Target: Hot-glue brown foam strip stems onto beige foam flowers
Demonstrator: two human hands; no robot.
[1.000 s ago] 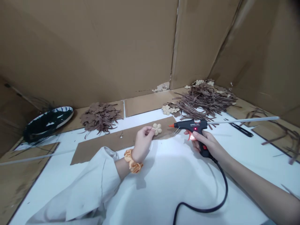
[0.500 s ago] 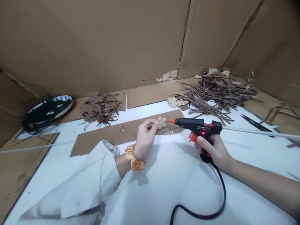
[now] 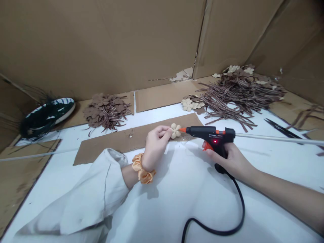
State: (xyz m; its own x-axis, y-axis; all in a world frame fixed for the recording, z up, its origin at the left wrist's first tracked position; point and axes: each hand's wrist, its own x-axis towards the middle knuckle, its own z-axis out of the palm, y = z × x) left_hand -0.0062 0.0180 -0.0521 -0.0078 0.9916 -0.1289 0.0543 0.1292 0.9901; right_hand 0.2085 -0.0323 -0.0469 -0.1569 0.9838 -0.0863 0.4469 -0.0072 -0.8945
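Observation:
Between thumb and fingers, my left hand pinches a beige flower cutout by its left petals, above a strip of brown cardboard. An orange scrunchie circles that wrist. My right hand is wrapped around the handle of a black hot glue gun with an orange trigger and a lit red light. The gun's orange nozzle points left, its tip at the middle of the flower. A long glue stick juts from the gun's back end.
Brown flower cutouts lie in a heap at back left, near a plate of dark green strands. Brown cord strips and beige flowers are piled at back right. Black tweezers lie to the right. The gun's cord loops in front.
The glue gun in my right hand has moved left, bringing its nozzle from just beside the flower to its centre. My left hand keeps its pinch on the flower. The view has shifted slightly.

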